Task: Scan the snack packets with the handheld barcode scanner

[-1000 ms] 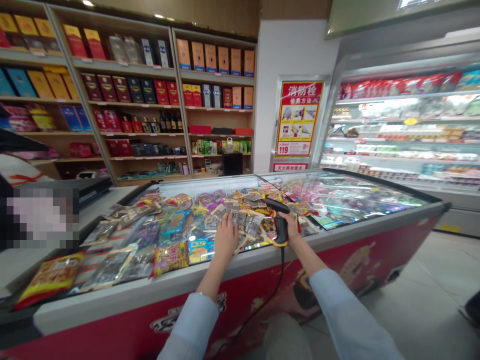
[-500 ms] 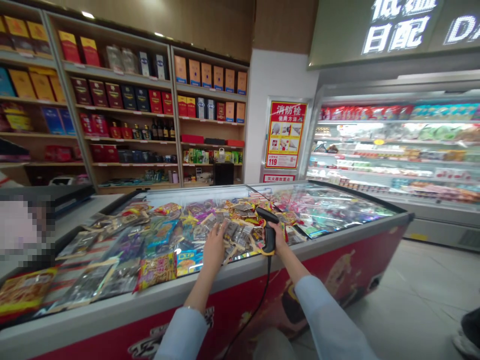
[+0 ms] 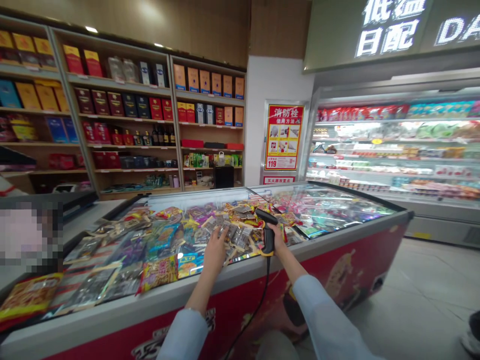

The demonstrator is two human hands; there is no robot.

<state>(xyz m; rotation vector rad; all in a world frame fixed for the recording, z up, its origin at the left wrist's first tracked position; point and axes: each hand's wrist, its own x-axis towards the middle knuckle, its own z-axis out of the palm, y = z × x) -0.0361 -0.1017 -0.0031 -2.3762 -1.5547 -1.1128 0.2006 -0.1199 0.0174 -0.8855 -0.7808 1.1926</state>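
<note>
My right hand (image 3: pixel 276 239) grips a black and yellow barcode scanner (image 3: pixel 268 236) by its handle, head upward, with its cable (image 3: pixel 258 310) hanging down over the freezer's front. Beside it on the left, my left hand (image 3: pixel 216 246) rests palm down with its fingers spread over small clear snack packets (image 3: pixel 240 236). Whether the fingertips press on a packet I cannot make out. More snack bags cover the glass lid around both hands, among them a blue bag (image 3: pixel 165 237) and a yellow and pink bag (image 3: pixel 159 273) near the front edge.
The chest freezer (image 3: pixel 322 252) with a red front stretches across in front of me. Liquor shelves (image 3: pixel 127 120) line the back wall; a lit chilled cabinet (image 3: pixel 393 150) stands at right. A blurred-out patch covers something at far left. A shoe (image 3: pixel 471 340) shows at lower right.
The view has tilted slightly, so the shelves and sign sit a little differently in the picture. Both hands and the barcode scanner stay in nearly the same place.
</note>
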